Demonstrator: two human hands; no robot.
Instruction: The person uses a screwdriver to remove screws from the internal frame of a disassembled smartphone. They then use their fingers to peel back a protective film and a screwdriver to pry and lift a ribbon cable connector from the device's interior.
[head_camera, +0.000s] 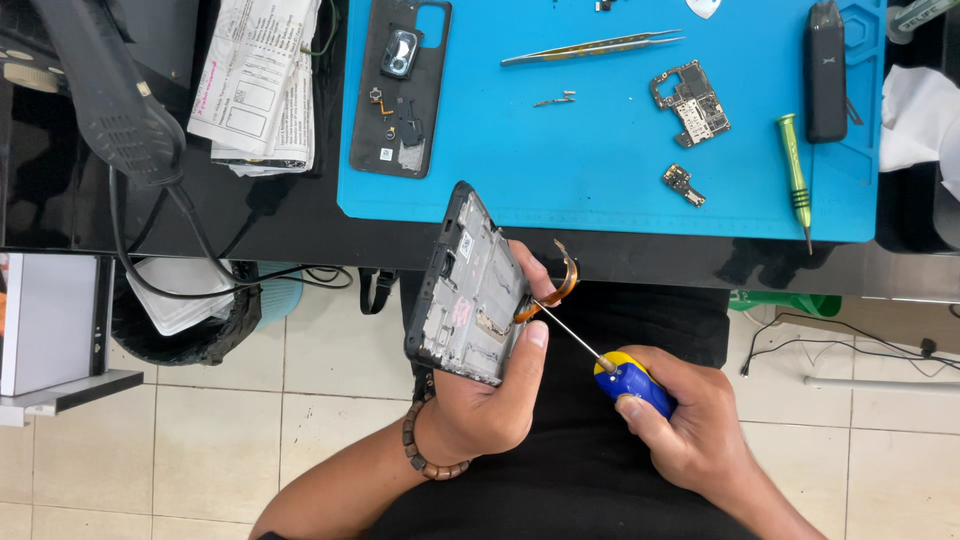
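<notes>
My left hand (495, 385) grips an opened phone frame (465, 290), its bare inside facing me, held over my lap in front of the table edge. An orange flex ribbon (560, 285) curls out from its right side. My right hand (680, 420) holds a blue and yellow screwdriver (628, 382) whose thin shaft points up-left, with the tip at the ribbon's base on the frame.
On the blue work mat (600, 130) lie a black phone back cover (400, 85), metal tweezers (592, 47), a circuit board (691, 101), a small board piece (683, 184), a green screwdriver (795, 180) and a black box-shaped device (826, 70). Folded papers (260, 85) and cables lie to the left.
</notes>
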